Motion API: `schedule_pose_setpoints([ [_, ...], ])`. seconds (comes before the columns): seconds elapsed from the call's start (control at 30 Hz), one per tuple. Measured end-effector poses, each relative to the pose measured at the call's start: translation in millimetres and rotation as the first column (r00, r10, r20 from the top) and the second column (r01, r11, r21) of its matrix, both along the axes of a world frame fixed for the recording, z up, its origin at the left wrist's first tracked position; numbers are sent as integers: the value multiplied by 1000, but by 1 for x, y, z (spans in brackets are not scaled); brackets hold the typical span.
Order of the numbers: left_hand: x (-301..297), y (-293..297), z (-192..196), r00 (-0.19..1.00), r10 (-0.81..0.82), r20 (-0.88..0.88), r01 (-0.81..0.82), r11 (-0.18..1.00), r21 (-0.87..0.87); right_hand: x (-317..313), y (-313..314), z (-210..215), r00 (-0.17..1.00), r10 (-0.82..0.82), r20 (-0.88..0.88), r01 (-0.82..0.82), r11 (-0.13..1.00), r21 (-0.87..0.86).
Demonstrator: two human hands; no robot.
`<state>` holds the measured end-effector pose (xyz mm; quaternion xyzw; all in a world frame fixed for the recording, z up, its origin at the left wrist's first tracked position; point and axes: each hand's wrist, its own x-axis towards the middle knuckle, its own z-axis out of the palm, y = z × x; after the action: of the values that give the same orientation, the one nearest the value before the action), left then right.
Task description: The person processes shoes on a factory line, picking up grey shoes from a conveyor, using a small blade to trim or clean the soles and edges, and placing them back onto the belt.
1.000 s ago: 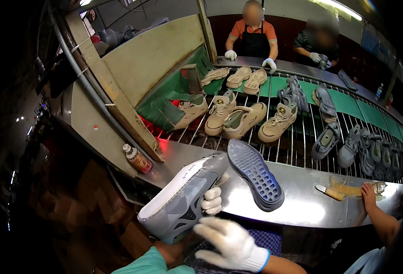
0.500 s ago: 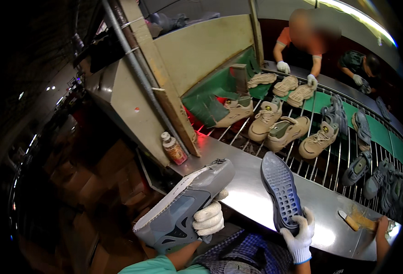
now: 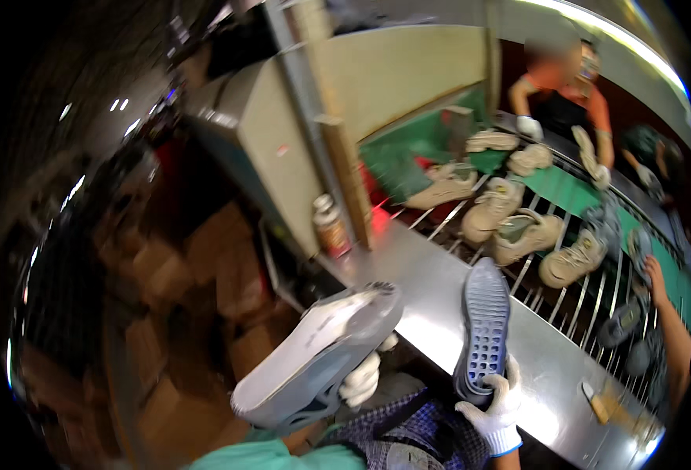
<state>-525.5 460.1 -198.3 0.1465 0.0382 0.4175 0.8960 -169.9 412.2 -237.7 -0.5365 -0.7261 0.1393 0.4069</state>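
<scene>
My left hand point(image 3: 361, 381), in a white knit glove, is closed around a grey shoe upper point(image 3: 308, 368). The upper lies on its side, its pale underside turned up and toward me. My right hand point(image 3: 496, 407), gloved too, grips a grey-blue shoe sole point(image 3: 485, 321) by its lower end. The sole stands nearly upright above the metal ledge, its gridded face with square hollows toward me. Upper and sole are apart.
Beyond the metal ledge point(image 3: 432, 270), a wire rack point(image 3: 522, 286) carries beige shoes point(image 3: 571, 262) and grey shoe parts. A bottle point(image 3: 331, 225) stands by the post; a brush point(image 3: 596, 401) lies at right. A co-worker point(image 3: 573, 102) works across the rack; another person's bare arm point(image 3: 671, 321) reaches in.
The view has swung, shifting the scene rightward. The upper has rolled to show more of its underside. The co-worker has lifted a beige sole; the bare arm now reaches a grey piece on the rack.
</scene>
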Motion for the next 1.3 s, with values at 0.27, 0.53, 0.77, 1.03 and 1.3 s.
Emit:
schedule_pose_setpoints([
  [0.27,-88,-106,-78,903,429,-33,-429,892,-145,-6,8,-53,984,-125,127,68,921,385],
  [0.53,-208,-214,-170,342,466,-816,-924,326,-201,-8,-12,-5,977,-208,-38,197,960,-197],
  [0.77,-344,-209,-185,236,146,-961,-881,450,-147,-42,-14,15,942,-309,-133,271,932,-241],
  [1.03,-369,-136,-285,-503,-520,-691,-674,736,-64,-105,-24,28,994,-8,-113,5,1000,-28],
  [1.3,-265,-113,-206,-805,-34,-593,-346,838,422,-185,11,-8,884,467,9,-448,853,-268],
])
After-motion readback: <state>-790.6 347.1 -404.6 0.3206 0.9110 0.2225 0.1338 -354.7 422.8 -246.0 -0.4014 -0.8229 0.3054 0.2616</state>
